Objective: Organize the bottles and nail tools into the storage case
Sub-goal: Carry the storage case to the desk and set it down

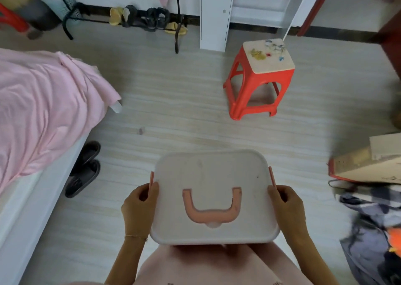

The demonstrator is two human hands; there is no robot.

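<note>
The person is holding the closed storage case (213, 197) in the near middle of the view, above the lap, lid facing up with its pink handle (211, 206) lying flat. The left hand (138, 206) is pinching the pink side latch (151, 181), and the right hand (286, 206) is gripping the opposite latch (271, 176). Judging from this, the case is being unlatched: both clips should be released evenly, keeping the case level. No bottles or nail tools are showing; a red stool (259, 78) is standing far right.
</note>
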